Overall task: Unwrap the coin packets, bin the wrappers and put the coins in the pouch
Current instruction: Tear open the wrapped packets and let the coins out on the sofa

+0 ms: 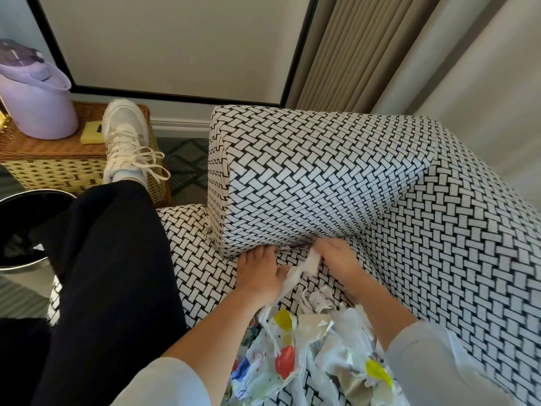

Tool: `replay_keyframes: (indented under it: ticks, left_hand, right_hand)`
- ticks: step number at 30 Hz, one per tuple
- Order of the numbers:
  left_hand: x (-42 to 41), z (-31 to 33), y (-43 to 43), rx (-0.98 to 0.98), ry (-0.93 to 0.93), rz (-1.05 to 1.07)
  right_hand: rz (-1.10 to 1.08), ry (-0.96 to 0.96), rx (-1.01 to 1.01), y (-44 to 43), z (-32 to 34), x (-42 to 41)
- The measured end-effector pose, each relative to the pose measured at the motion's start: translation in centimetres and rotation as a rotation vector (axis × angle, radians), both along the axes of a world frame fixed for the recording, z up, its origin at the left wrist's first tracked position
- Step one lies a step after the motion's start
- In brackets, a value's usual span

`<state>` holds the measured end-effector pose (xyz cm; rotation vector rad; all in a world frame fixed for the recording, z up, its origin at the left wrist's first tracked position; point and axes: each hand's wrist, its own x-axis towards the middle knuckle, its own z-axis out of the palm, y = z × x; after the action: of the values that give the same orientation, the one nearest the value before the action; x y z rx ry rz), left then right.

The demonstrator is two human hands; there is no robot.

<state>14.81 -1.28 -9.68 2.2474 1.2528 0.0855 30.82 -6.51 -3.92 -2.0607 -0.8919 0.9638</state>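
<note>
A heap of torn wrappers [319, 350], white paper with red, yellow and blue blotches, lies on the patterned seat between my forearms. My left hand [260, 273] lies palm down on the seat by the armrest, its thumb against a strip of white paper [304, 268]. My right hand [336, 259] holds the other end of that strip, fingers bent toward the crease of the cushion. No coins show, and no pouch is in view.
A black round bin [20, 230] stands on the floor at the left, past my crossed leg in dark trousers [117, 273]. The black-and-white woven armrest [307, 177] rises just beyond my hands. A wicker basket [52, 162] carries a lilac bucket [35, 95].
</note>
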Motion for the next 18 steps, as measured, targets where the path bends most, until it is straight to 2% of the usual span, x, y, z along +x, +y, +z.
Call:
replay_keyframes:
  ticks: [2,4,6,8,10,14,18]
  left_hand:
    - [-0.1,0.4,0.0,0.003,0.000,-0.004]
    - [-0.3,0.7,0.0,0.007,-0.018,-0.006]
    - [-0.7,1.2,-0.1,0.028,-0.048,-0.035]
    - [-1.3,1.8,-0.3,0.069,-0.089,-0.054]
    - [-1.9,2.2,-0.5,0.141,-0.093,0.003]
    - [-2.5,2.7,-1.0,0.267,-0.016,0.109]
    - [-1.7,2.3,-0.6,0.279,0.030,0.130]
  right_hand:
    - [0.160,-0.074,-0.136,-0.6,1.1,0.4]
    - [0.434,-0.149,-0.344,-0.6,2.1,0.4]
    - [0.592,-0.186,-0.405,-0.4,2.8,0.2]
    - [0.522,-0.169,-0.281,0.0,2.7,-0.4]
    - [0.390,-0.249,-0.155,0.9,1.6,-1.1]
    - [0.393,-0.406,-0.262,2.2,-1.3,-2.8]
    - [0.359,-0.435,-0.362,4.0,-2.2,-2.6]
